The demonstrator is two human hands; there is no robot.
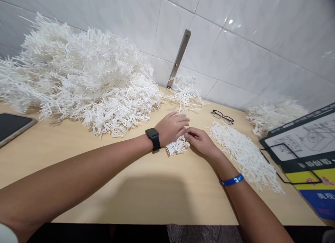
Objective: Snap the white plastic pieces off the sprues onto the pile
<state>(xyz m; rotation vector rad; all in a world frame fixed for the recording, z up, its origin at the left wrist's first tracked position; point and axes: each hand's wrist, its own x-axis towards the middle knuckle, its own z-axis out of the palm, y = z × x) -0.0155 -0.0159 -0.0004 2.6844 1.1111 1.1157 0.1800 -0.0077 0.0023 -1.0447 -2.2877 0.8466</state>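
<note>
At the middle of the table, my left hand (pixel 171 127), with a black watch on its wrist, reaches over a small bunch of white branching plastic pieces (pixel 178 145). Its fingers are stretched out and slightly blurred. My right hand (pixel 200 140), wearing a blue wristband, touches the bunch's right side with thumb and fingertips pinched together; what lies between them is too small to make out. Behind my left forearm rises a large tangled heap of white pieces (pixel 104 79). A flatter spread of smaller white pieces (pixel 246 155) lies right of my right hand.
The wooden table (pixel 146 187) meets a tiled wall. A metal bar (pixel 179 58) stands by the wall near a loose white clump (pixel 185 96). Glasses (pixel 222 116), a far-right white pile (pixel 277 113), a printed box (pixel 311 148) with a black frame, and a phone (pixel 14 126) are around.
</note>
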